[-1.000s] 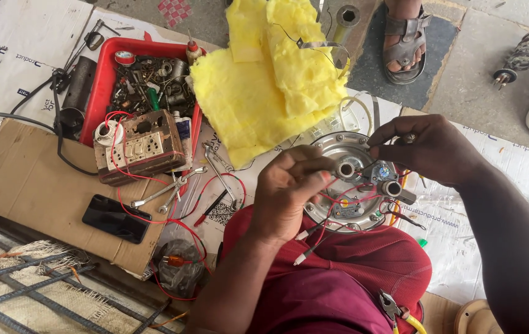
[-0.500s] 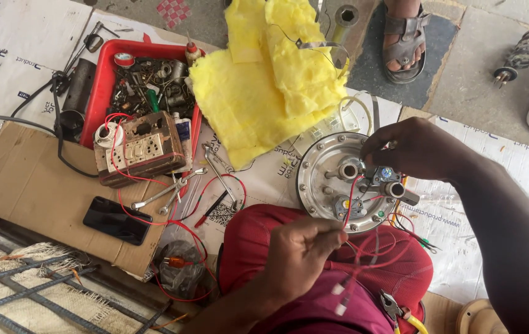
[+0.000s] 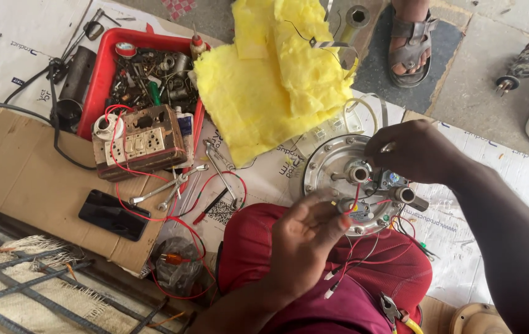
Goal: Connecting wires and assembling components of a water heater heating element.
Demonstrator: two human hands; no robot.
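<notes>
The round metal heater plate [image 3: 332, 164] rests on the person's knee, which is covered by dark red cloth [image 3: 258, 241], with its edge over the printed white sheet [image 3: 481, 247] on the ground — a place that probably keeps it steady and close to both hands. The right hand [image 3: 416, 151] lies on the upper right side of the plate, its fingers curled and closed around something small near the fittings (what exactly is pinched there I cannot tell), and it seems to hold the plate from turning. The left hand [image 3: 304, 244] is at the lower edge of the plate, fingers bent and closed on thin red wires [image 3: 354, 198] that go up to the terminals; more red and white wires with small connectors hang below it. The plate is shiny, with bolts around its rim, a short tube fitting [image 3: 358, 173] in the middle and another cylindrical fitting [image 3: 410, 196] to the right. Near, on the cardboard [image 3: 17, 173], lie a black phone [image 3: 114, 214] and a worn wooden socket board [image 3: 141, 142] with red leads. A red tray [image 3: 101, 80] with small parts stands behind it, and yellow insulation wool [image 3: 270, 80] lies just beside — put aside but within reach, I think
</notes>
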